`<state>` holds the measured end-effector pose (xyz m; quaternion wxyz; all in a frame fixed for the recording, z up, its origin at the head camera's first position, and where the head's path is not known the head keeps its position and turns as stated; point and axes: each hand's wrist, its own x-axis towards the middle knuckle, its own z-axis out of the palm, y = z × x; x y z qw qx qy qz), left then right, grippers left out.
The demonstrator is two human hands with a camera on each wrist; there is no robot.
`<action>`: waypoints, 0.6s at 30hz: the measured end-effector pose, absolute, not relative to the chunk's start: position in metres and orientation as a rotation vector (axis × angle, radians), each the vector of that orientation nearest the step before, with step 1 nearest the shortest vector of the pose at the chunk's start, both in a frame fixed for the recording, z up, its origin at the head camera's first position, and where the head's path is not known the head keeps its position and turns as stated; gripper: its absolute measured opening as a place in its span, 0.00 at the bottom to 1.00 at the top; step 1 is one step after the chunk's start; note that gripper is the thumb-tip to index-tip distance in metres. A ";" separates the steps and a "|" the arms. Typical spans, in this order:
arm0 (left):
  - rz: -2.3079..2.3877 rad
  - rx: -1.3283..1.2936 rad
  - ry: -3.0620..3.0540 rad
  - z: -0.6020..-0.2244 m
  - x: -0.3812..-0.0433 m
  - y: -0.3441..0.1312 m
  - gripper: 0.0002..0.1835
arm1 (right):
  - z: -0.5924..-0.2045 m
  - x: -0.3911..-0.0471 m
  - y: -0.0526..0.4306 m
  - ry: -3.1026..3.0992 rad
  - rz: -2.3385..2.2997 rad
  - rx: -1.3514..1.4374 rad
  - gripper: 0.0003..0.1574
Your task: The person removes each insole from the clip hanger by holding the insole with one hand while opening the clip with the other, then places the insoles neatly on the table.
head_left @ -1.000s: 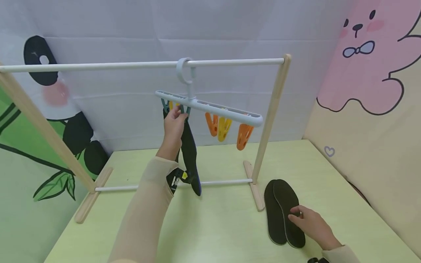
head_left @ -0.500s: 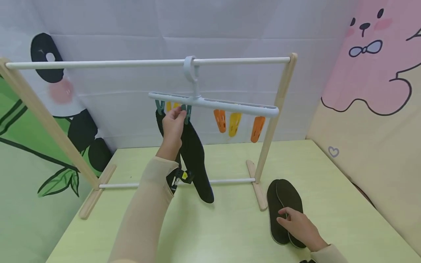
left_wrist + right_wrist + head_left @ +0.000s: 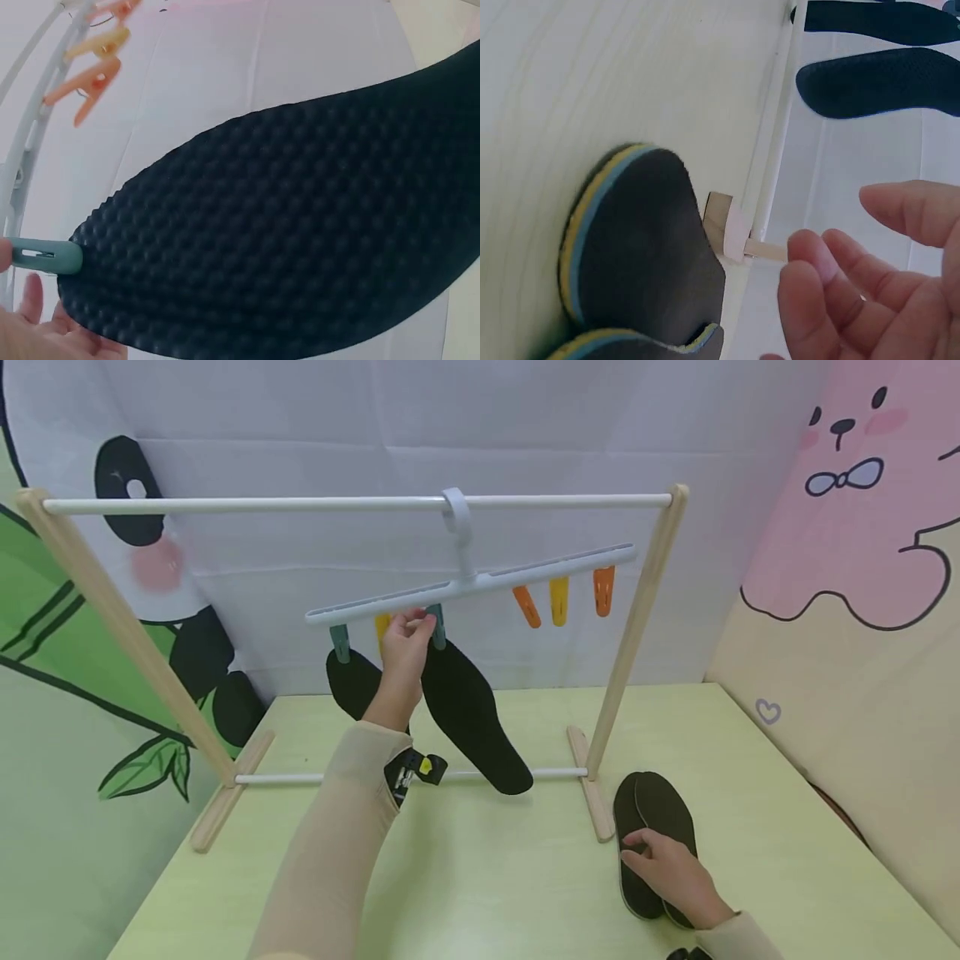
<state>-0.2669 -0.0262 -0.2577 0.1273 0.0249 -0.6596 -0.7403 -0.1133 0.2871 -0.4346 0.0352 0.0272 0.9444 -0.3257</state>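
My left hand (image 3: pixel 405 664) pinches a green clothespin (image 3: pixel 437 625) under the pale blue hanger (image 3: pixel 375 603); in the left wrist view the thumb is at the clothespin's end. That clothespin bites the end of a black insole (image 3: pixel 476 718), its underside bumpy in the left wrist view (image 3: pixel 285 225). A second black insole (image 3: pixel 351 683) hangs from another green clothespin (image 3: pixel 341 643), partly behind my left hand. My right hand (image 3: pixel 678 875), fingers loosely curled and holding nothing, hovers over a pair of black insoles (image 3: pixel 663 810) on the table; their edges show yellow and blue layers.
The hanger hooks over the white bar (image 3: pixel 300 506) of a wooden rack (image 3: pixel 637 635) and tilts, left end lower. Orange (image 3: pixel 603 592) and yellow (image 3: pixel 558 602) clothespins hang on its right half. Another yellow clothespin (image 3: pixel 381 631) is behind my left hand. Cartoon-printed walls stand around the table (image 3: pixel 757 793).
The hanger has turned on the bar, its left end dropping and its right end rising. The clipped insoles have swung to face me more. My right hand has shifted slightly left.
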 end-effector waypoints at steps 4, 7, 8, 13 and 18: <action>-2.147 0.065 -1.944 -0.258 -0.265 -0.028 0.19 | -0.435 -0.114 0.281 2.895 -1.008 0.071 0.13; -2.151 0.068 -1.948 -0.258 -0.264 -0.030 0.20 | -0.434 -0.115 0.277 2.898 -1.010 0.047 0.12; -2.153 0.071 -1.950 -0.258 -0.264 -0.030 0.20 | -0.434 -0.115 0.276 2.899 -1.012 0.035 0.12; -2.149 0.089 -1.978 -0.257 -0.261 -0.031 0.19 | -0.427 -0.119 0.266 2.903 -1.049 -0.028 0.12; -2.149 0.080 -2.015 -0.255 -0.255 -0.029 0.20 | -0.416 -0.125 0.253 2.927 -1.101 -0.116 0.13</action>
